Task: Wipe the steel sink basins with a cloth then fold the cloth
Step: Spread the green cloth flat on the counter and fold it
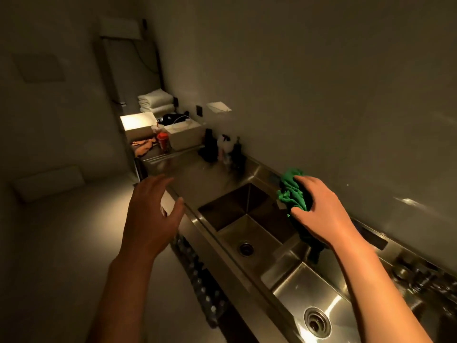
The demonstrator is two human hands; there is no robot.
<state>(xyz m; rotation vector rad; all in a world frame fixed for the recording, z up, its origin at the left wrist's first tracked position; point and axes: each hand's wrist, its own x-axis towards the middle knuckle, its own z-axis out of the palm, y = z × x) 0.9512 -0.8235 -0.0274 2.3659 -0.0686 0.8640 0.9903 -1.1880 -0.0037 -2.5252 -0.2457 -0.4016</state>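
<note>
Two steel sink basins are set in a long steel counter. The far basin [249, 214] is square, with a dark drain. The near basin [296, 295] shines and has a round strainer drain. My right hand [321, 214] holds a bunched green cloth [291, 191] above the back rim of the far basin, and part of the cloth hangs dark beneath my palm. My left hand [150, 214] hovers with fingers spread over the counter's front edge, left of the far basin, holding nothing.
Dark bottles and a spray bottle [223, 147] stand at the wall behind the far basin. Farther along are white boxes [185, 132], a red cup [162, 141], an orange rag [143, 147] and stacked white towels [155, 101]. Faucet fittings [418, 278] sit at the right. Bottles lie under the counter.
</note>
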